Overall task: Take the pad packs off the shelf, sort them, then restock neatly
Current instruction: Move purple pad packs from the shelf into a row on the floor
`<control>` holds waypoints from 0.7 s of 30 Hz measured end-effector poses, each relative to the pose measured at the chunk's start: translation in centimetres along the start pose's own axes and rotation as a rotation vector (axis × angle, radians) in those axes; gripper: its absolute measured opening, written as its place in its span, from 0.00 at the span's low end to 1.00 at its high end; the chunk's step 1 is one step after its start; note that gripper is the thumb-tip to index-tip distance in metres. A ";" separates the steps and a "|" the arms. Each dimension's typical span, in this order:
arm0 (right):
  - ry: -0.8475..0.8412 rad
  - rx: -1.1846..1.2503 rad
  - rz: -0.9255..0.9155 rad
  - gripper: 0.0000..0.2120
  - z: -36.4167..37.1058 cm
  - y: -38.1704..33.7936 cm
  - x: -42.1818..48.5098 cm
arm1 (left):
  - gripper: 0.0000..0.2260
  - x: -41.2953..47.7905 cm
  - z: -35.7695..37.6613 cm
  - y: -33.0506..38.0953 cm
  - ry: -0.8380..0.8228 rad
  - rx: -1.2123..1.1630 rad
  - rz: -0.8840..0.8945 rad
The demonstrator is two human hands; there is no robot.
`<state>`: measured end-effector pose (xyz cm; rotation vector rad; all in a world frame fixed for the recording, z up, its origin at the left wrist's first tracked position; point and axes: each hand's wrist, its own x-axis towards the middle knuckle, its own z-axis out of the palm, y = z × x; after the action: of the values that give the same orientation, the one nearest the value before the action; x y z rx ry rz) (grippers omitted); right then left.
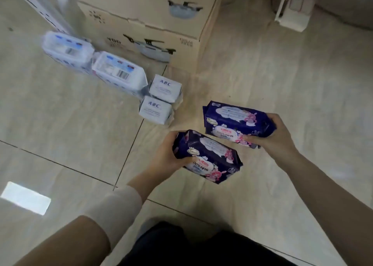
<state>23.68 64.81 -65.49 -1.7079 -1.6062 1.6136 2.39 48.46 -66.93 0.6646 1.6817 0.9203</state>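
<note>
My left hand [168,156] grips a dark blue pad pack [210,157] with pink and white print, holding it by its left end above the floor. A second dark blue pad pack [232,120] of the same kind is gripped at its right end by my right hand [276,134], slightly farther away. On the tiled floor to the left lie two small white packs, one [166,88] behind the other [155,110]. Further left lie two larger white and blue packs, the nearer [119,74] and the farther [67,48], in a row.
A big cardboard box [153,21] printed with a pot stands on the floor behind the white packs. A white shelf leg [50,11] rises at the upper left. A pale plastic object [292,11] lies at the upper right. My dark trousers [181,245] fill the bottom.
</note>
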 end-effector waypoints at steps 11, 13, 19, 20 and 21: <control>-0.086 -0.007 -0.190 0.32 4.8 6.6 8.1 | 0.30 7.9 0.7 -9.2 0.072 0.152 0.209; -0.113 -0.053 -0.208 0.34 4.9 6.8 8.3 | 0.30 8.2 0.7 -9.5 0.066 0.174 0.228; -0.167 -0.139 -0.220 0.44 4.8 6.7 8.3 | 0.36 8.1 0.9 -9.5 0.049 0.221 0.308; -0.179 -0.153 -0.225 0.45 4.8 6.6 8.3 | 0.38 8.1 0.8 -9.6 0.044 0.236 0.324; -0.193 -0.164 -0.230 0.46 4.7 6.5 8.2 | 0.39 8.0 0.7 -9.7 0.039 0.265 0.342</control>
<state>20.96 67.32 -76.33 -1.4103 -1.9958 1.6109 0.93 49.69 -79.37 1.1458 1.7739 0.9574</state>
